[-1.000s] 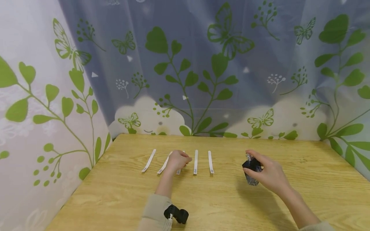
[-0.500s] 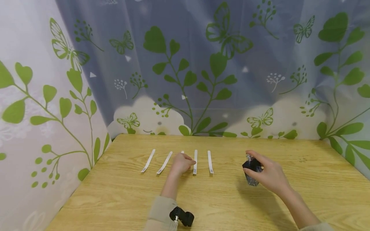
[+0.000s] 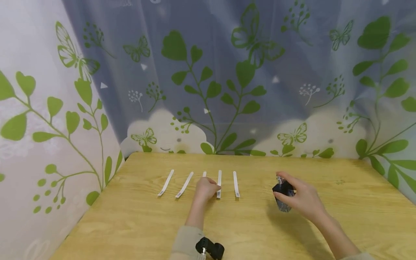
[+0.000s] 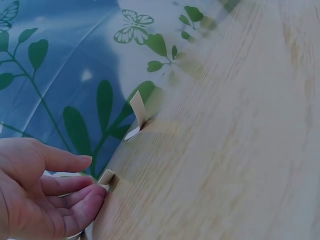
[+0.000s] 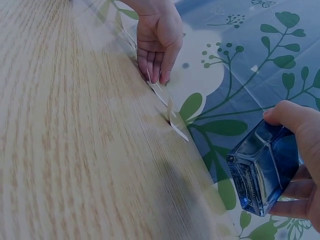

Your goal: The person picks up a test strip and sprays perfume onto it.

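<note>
Several narrow white paper strips, which look like perfume test strips, lie in a row on the wooden table, their near ends bent upward. My left hand (image 3: 206,188) is at the fourth strip (image 3: 219,177) from the left, its fingertips right by the bent end. It covers most of the third strip (image 3: 204,174). In the left wrist view a gap shows between thumb and fingers, beside a strip's raised end (image 4: 107,176). My right hand (image 3: 302,198) grips a dark blue faceted glass perfume bottle (image 5: 265,165), index finger on its spray top, tilted above the table.
The first strip (image 3: 166,182), the second strip (image 3: 184,185) and the rightmost strip (image 3: 236,184) lie apart from the hands. A patterned curtain (image 3: 227,83) hangs behind the table (image 3: 253,231) and along its left. A black camera mount (image 3: 209,247) is on my left wrist.
My left hand has moved right, from over the third strip to the fourth, uncovering the second. My right hand holds the perfume bottle in nearly the same place.
</note>
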Tool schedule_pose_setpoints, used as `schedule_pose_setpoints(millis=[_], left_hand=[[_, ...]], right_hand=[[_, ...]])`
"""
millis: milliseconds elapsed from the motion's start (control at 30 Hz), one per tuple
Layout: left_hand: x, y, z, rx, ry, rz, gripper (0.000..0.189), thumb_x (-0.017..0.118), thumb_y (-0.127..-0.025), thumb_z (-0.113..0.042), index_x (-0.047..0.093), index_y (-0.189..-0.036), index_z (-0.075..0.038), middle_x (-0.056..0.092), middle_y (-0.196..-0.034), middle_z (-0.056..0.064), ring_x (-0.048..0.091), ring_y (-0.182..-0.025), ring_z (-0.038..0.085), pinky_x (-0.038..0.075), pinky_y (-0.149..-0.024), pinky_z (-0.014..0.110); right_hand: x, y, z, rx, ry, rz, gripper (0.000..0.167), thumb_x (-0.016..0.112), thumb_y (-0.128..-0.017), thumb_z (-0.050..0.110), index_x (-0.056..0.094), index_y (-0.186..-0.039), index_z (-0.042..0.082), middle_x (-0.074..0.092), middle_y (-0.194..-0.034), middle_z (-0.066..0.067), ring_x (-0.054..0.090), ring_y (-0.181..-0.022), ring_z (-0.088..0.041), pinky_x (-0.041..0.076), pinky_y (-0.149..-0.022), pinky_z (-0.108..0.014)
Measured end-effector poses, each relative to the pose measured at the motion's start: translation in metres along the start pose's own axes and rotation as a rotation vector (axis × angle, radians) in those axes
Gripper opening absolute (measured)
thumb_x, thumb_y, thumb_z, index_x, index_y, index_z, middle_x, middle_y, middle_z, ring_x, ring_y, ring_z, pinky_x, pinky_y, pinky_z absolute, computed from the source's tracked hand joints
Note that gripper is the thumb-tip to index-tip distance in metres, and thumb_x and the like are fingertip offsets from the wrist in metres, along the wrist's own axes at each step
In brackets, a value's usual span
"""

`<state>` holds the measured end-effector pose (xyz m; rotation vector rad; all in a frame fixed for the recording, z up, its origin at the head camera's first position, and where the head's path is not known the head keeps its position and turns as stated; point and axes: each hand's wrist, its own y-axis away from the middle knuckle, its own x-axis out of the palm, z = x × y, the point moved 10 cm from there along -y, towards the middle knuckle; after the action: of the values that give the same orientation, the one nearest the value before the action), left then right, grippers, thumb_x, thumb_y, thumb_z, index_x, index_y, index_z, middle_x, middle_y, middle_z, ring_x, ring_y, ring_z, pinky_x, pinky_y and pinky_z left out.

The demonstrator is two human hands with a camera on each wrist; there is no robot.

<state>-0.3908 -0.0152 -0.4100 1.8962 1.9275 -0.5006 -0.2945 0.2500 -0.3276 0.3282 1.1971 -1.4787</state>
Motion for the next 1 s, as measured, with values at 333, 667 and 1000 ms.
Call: schedule_pose_setpoints(millis=[333, 667, 1000], left_hand=[[0.0005, 0.002, 0.0075, 0.0, -0.055, -0.031, 0.015, 0.076, -0.071, -0.004, 0.064, -0.077, 0.003, 0.059, -0.075, 0.009, 0.055, -0.07, 0.022, 0.049, -0.06, 0.032], [0.004, 0.0045, 0.0051, -0.028, -0.066, -0.012, 0.018, 0.077, -0.07, -0.004, 0.062, -0.074, 0.004, 0.057, -0.072, 0.01, 0.054, -0.066, 0.022, 0.048, -0.056, 0.03], [0.0081, 0.0029, 0.0044, -0.033, -0.08, 0.019, 0.024, 0.08, -0.069, -0.009, 0.058, -0.068, 0.001, 0.054, -0.068, 0.007, 0.05, -0.062, 0.019, 0.045, -0.052, 0.027]], right_hand=[[0.0055, 0.0008, -0.0017, 0.041, -0.017, 0.032, 0.059, 0.072, -0.08, 0.033, 0.051, -0.131, 0.011, 0.056, -0.124, -0.018, 0.059, -0.096, -0.035, 0.044, -0.057, -0.033], [0.0061, 0.0016, 0.0009, 0.009, -0.019, 0.027, 0.058, 0.073, -0.08, 0.032, 0.053, -0.13, 0.011, 0.057, -0.123, -0.016, 0.06, -0.097, -0.035, 0.049, -0.062, -0.038], [0.0077, 0.0001, 0.0007, 0.023, -0.014, 0.055, 0.058, 0.072, -0.081, 0.032, 0.052, -0.13, 0.012, 0.056, -0.124, -0.017, 0.059, -0.097, -0.036, 0.045, -0.059, -0.035]])
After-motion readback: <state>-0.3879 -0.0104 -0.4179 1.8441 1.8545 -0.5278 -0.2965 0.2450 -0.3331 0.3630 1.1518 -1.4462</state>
